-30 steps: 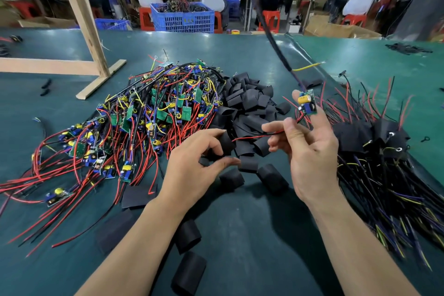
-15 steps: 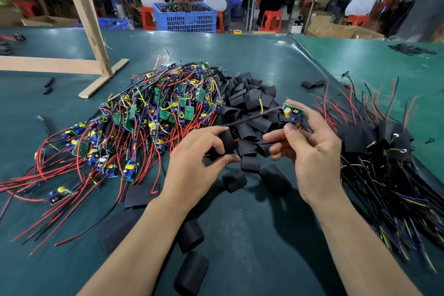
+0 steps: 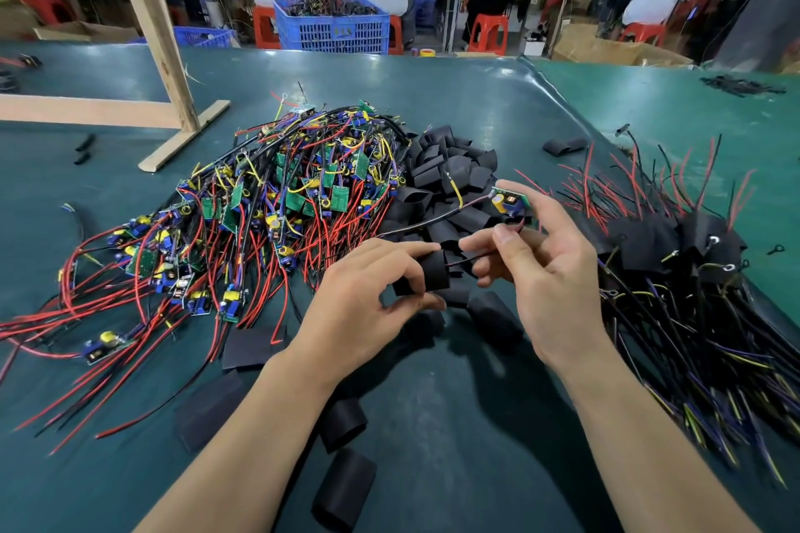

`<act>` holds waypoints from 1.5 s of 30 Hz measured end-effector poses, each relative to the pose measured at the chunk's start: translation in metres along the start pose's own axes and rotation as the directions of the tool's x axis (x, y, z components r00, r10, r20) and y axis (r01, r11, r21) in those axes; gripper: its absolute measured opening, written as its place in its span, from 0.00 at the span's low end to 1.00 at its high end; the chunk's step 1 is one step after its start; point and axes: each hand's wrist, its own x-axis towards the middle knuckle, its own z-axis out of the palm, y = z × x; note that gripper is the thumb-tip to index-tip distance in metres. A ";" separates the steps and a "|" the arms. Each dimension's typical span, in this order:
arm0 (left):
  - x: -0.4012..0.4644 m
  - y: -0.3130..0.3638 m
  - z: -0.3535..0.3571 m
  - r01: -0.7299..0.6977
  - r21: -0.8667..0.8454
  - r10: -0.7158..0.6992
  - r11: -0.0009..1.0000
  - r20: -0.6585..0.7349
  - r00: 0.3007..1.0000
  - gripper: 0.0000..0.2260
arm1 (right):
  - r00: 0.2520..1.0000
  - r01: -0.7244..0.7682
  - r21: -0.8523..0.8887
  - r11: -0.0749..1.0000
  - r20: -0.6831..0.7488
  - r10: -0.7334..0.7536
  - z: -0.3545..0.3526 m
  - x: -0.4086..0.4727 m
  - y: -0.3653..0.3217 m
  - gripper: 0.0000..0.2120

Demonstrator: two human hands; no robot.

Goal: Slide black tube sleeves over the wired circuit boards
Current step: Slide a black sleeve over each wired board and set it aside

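Left hand pinching black sleeve above green table, right hand gripping wired board at fingertips, red wire seemingly entering sleeve mouth, board itself outside, beside it.

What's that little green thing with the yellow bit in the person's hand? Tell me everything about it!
It is a small circuit board, green, carrying a yellow cylinder part and blue parts. It is held up above the pile of black sleeves, tilted. The right hand pinches it and its wires. A yellow wire and dark wires trail from it to the left, and thin red and black wires run down toward the black sleeve in the left hand.
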 end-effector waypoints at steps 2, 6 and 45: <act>-0.001 0.001 0.001 0.013 -0.006 -0.013 1.000 -0.011 1.000 0.11 | 1.000 -0.006 0.027 1.000 0.008 0.006 0.001 -0.001 -0.001 0.15; -0.001 0.002 0.002 0.011 0.007 -0.011 1.000 -0.042 0.999 0.11 | 0.996 -0.084 0.116 0.990 0.004 0.084 0.005 -0.002 -0.004 0.10; 0.000 0.001 0.006 -0.019 0.180 0.034 0.984 -0.084 0.996 0.13 | 0.952 -0.305 0.248 0.919 0.106 0.287 -0.001 0.001 -0.007 0.07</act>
